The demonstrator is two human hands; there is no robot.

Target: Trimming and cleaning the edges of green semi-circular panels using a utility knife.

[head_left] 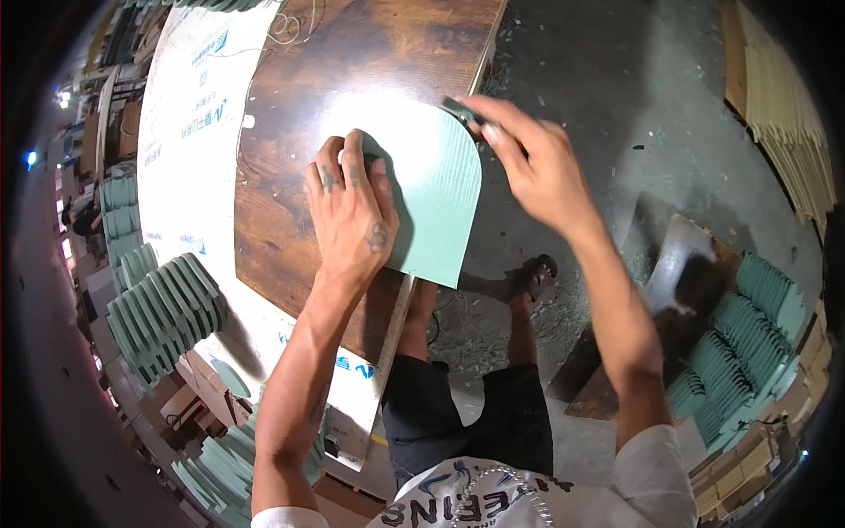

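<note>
A mint-green panel [436, 202] with one rounded end lies on a dark wood-grain board, its right side overhanging the edge. My left hand [352, 202] bears down on the panel's left side with bent fingers, holding it; the fingertips are partly hidden. At the upper right of the curve, my right hand [537, 167] pinches a small dark hand tool [461, 112] against the panel's rim. The tool's working part is too small and blurred to make out.
The wood-grain board [290, 202] rests on a white printed sheet [189, 132]. Stacks of similar green panels stand at the left [167, 308] and at the lower right [735, 361]. Green shavings litter the grey floor [607, 79]. Pale yellowish sheets [783, 114] are stacked at the far right.
</note>
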